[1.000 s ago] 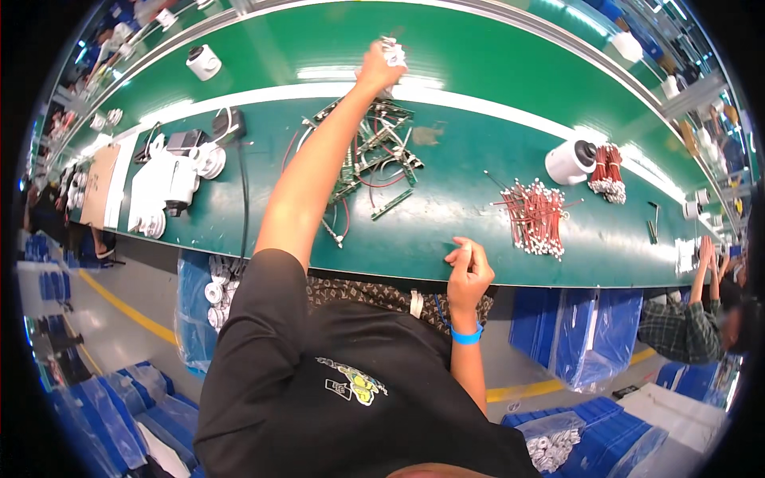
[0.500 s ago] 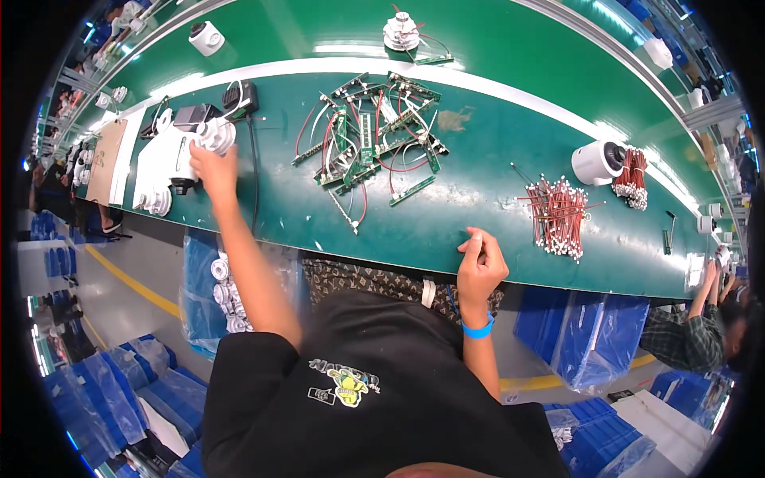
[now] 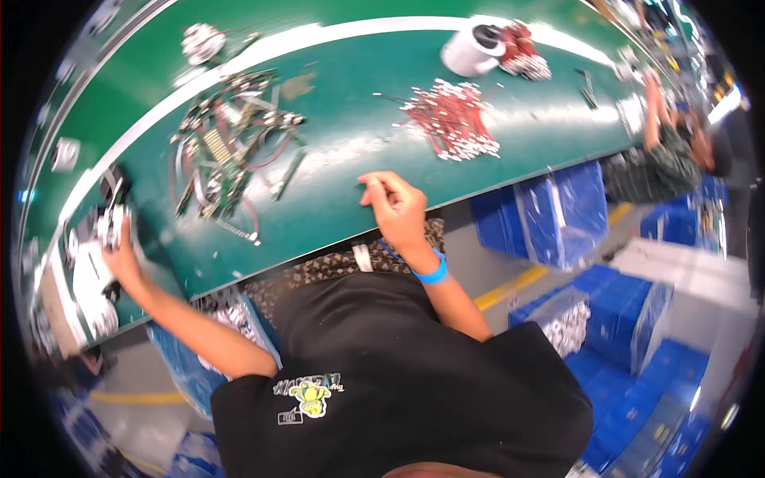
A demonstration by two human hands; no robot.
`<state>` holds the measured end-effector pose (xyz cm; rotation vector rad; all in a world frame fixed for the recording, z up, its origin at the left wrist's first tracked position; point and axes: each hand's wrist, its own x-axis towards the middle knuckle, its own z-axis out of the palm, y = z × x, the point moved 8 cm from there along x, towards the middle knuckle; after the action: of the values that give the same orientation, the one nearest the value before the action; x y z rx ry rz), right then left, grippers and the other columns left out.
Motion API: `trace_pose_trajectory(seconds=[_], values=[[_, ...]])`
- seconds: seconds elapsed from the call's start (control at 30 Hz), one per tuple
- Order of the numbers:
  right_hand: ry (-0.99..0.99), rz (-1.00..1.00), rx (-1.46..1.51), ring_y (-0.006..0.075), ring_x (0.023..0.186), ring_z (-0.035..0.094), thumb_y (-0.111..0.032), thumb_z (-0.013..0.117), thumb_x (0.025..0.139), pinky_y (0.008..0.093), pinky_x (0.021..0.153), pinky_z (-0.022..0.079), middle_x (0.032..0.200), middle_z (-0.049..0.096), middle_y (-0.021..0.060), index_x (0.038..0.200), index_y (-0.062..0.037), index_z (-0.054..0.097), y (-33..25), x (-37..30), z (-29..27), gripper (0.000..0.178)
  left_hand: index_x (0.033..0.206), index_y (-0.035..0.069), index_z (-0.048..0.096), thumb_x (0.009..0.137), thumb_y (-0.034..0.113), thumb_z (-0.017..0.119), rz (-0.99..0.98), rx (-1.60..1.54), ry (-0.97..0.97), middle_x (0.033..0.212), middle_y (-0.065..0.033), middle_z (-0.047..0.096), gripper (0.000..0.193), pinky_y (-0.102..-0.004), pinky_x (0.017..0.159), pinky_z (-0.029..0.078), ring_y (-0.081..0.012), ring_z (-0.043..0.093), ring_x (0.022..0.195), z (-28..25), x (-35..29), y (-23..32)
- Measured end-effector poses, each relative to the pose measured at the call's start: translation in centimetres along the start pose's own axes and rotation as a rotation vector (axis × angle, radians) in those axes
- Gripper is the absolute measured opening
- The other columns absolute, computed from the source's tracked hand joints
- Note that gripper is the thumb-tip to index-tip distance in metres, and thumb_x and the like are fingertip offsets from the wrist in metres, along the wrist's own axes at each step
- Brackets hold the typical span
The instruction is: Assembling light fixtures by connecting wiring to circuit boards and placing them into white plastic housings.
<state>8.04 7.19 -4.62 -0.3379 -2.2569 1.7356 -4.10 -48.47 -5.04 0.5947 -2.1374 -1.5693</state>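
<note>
Hands are well apart rn, one at each end of my reach over the green bench [image 3: 351,183]. Left hand [image 3: 121,253] is stretched way out to the left edge, fingers curled round a small white part [image 3: 111,225] sitting with more white and black bits over there. Looks like it's gripping it, but it's blurry so can't tell how tight. Right hand [image 3: 397,209] rests on the near edge of the bench, fingers bunched together in a loose pinch, blue wristband [image 3: 433,272] just below it. Can't tell if anything's actually between the fingertips, too small.

Between the two hands, further back on the bench, there's a tangled pile of wire harnesses [image 3: 231,151] w/ green boards mixed in. To the right of that, a heap of red-and-white connectors [image 3: 453,118], not touching my right hand. Behind those a white tape roll [image 3: 470,49] right beside another clump of red bits [image 3: 522,48].

Off to the far right another person [image 3: 665,155] in a dark green top has a hand up on the bench. Blue bins [image 3: 550,211] in clear bags sit under the bench edge, more blue crates on the floor lower right.
</note>
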Motion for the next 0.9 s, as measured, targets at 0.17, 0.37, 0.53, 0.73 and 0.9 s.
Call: trace_pose_trajectory(seconds=[0.17, 0.37, 0.53, 0.73, 0.9], values=[[-0.217, 0.262, 0.187, 0.0086, 0.068, 0.060, -0.016, 0.063, 0.090, 0.0238, 0.055, 0.046, 0.076, 0.067, 0.0052, 0.098, -0.0006, 0.066, 0.0, 2.1, -1.7, 0.017, 0.140, -0.002, 0.036, 0.086, 0.002, 0.064, -0.081, -0.349, -0.438, 0.131, -0.0121, 0.051, 0.061, -0.0316, 0.103, 0.037, -0.0214, 0.052, 0.118, 7.9, -10.9, 6.3], [0.102, -0.566, -0.751, 0.0282, 0.085, 0.061, -0.010, 0.070, 0.076, 0.0372, 0.076, 0.049, 0.086, 0.065, 0.0090, 0.091, -0.0066, 0.069, -7.0, 8.7, -3.5, 0.016, 0.139, -0.001, 0.036, 0.068, 0.000, 0.070, -0.410, -0.579, -0.801, 0.133, -0.0124, 0.050, 0.078, -0.0372, 0.104, 0.041, -0.0260, 0.052, 0.121, 20.5, -26.1, 8.1], [0.015, -0.728, -0.818, 0.0264, 0.089, 0.060, -0.012, 0.071, 0.075, 0.0397, 0.082, 0.045, 0.088, 0.065, 0.0070, 0.083, -0.0064, 0.067, -3.4, 12.6, -1.1, 0.010, 0.138, 0.002, 0.034, 0.062, -0.009, 0.076, -0.390, -0.641, -0.886, 0.130, -0.0133, 0.049, 0.088, -0.0381, 0.103, 0.043, -0.0263, 0.049, 0.123, 23.8, -30.8, 9.2], [-0.024, -0.809, -0.732, 0.0285, 0.092, 0.059, -0.013, 0.068, 0.079, 0.0385, 0.081, 0.044, 0.091, 0.065, 0.0090, 0.086, -0.0073, 0.064, -5.5, 12.9, -0.7, 0.009, 0.137, 0.004, 0.036, 0.057, 0.015, 0.091, 0.307, 0.011, -0.526, 0.131, -0.0155, 0.043, 0.097, -0.0399, 0.106, 0.036, -0.0291, 0.043, 0.122, 21.6, -29.6, 10.9], [-0.010, -0.756, -0.732, 0.0294, 0.090, 0.059, -0.014, 0.069, 0.078, 0.0411, 0.081, 0.045, 0.089, 0.064, 0.0089, 0.085, -0.0057, 0.064, -3.2, 13.0, -0.5, 0.012, 0.141, 0.005, 0.033, 0.059, 0.037, 0.088, 0.476, 0.350, -0.470, 0.123, -0.0194, 0.049, 0.104, -0.0479, 0.102, 0.029, -0.0347, 0.043, 0.115, 21.9, -30.3, 11.9]])
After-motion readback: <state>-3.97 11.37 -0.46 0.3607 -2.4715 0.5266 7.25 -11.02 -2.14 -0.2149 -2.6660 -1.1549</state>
